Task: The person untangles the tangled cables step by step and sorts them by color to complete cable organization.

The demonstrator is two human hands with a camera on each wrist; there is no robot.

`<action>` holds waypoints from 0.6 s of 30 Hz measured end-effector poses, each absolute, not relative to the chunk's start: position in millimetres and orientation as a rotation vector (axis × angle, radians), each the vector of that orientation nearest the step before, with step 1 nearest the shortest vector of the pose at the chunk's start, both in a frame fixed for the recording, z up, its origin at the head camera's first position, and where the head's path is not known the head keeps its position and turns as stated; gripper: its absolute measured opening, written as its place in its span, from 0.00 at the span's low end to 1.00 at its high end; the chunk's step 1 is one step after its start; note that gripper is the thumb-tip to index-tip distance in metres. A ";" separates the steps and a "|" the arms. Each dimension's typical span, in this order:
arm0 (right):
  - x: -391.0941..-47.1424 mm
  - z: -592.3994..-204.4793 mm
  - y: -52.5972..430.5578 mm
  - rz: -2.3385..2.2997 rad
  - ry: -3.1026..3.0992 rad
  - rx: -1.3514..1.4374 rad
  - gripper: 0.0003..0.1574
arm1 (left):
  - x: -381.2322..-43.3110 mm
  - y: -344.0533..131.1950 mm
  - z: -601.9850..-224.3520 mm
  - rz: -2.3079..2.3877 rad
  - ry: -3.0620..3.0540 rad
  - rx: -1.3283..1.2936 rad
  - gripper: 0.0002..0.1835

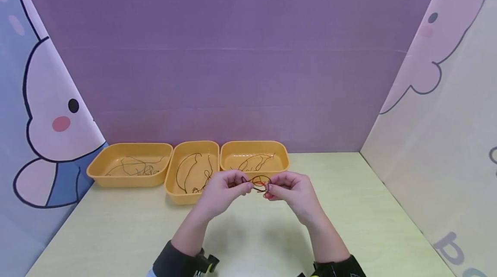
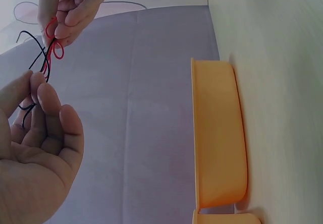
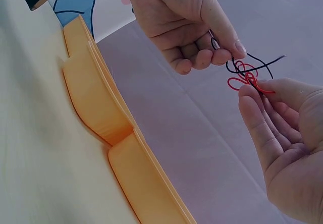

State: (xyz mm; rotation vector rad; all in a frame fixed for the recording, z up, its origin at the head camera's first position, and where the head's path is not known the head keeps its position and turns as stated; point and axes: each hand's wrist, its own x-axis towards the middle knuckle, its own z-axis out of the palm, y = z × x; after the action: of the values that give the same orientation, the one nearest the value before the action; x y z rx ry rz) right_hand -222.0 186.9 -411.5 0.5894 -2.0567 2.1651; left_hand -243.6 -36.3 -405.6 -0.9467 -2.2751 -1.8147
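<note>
Both hands are raised together over the table, in front of the bins. My left hand (image 1: 221, 193) pinches a thin black cord (image 3: 272, 62) between thumb and fingertips. Opposite it, my right hand (image 1: 297, 193) pinches a thin red cord (image 2: 63, 52) bunched into small loops, together with part of the black cord. The two cords cross and tangle in the short gap between the fingertips. One black end sticks out freely in the right wrist view. How the cords are knotted inside the right fingertips is hidden.
Three yellow bins stand along the back: a left bin (image 1: 128, 181), a middle bin (image 1: 182, 199) and a right bin (image 1: 254, 145). Thin, dark, tangled cords (image 1: 141, 168) lie in them. A purple wall (image 1: 248, 61) rises behind the pale table (image 1: 349, 208), with printed panels on both sides.
</note>
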 end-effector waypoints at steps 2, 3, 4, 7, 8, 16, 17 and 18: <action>-222.2 -411.6 187.4 2.170 -2.049 0.604 0.08 | -243.9 -37.7 -405.5 -1.801 -2.272 -0.939 0.03; -222.5 -411.6 187.7 2.169 -2.045 0.616 0.08 | -244.0 -38.3 -405.6 -1.797 -2.266 -0.936 0.03; -222.8 -411.4 188.1 2.165 -2.043 0.626 0.09 | -244.3 -38.9 -405.5 -1.798 -2.259 -0.927 0.03; -224.1 -411.0 190.3 2.149 -2.040 0.632 0.10 | -245.7 -42.5 -404.8 -1.796 -2.245 -0.890 0.04; -224.4 -410.7 191.2 2.144 -2.041 0.622 0.10 | -246.2 -44.5 -404.3 -1.790 -2.242 -0.873 0.04; -226.6 -407.6 200.9 2.146 -1.978 0.484 0.12 | -256.0 -83.6 -398.7 -1.824 -2.182 -0.652 0.05; -227.1 -407.4 201.9 2.146 -1.968 0.474 0.12 | -257.2 -90.8 -398.3 -1.823 -2.183 -0.608 0.06; -227.4 -407.2 202.8 2.145 -1.962 0.467 0.12 | -258.1 -98.2 -398.2 -1.802 -2.195 -0.563 0.06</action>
State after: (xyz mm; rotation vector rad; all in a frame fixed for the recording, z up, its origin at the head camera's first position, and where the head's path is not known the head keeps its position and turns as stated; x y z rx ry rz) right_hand -227.4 202.8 -407.2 0.4670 -1.9617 2.1448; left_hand -258.1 -98.2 -398.2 -0.5632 -2.1947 -1.8019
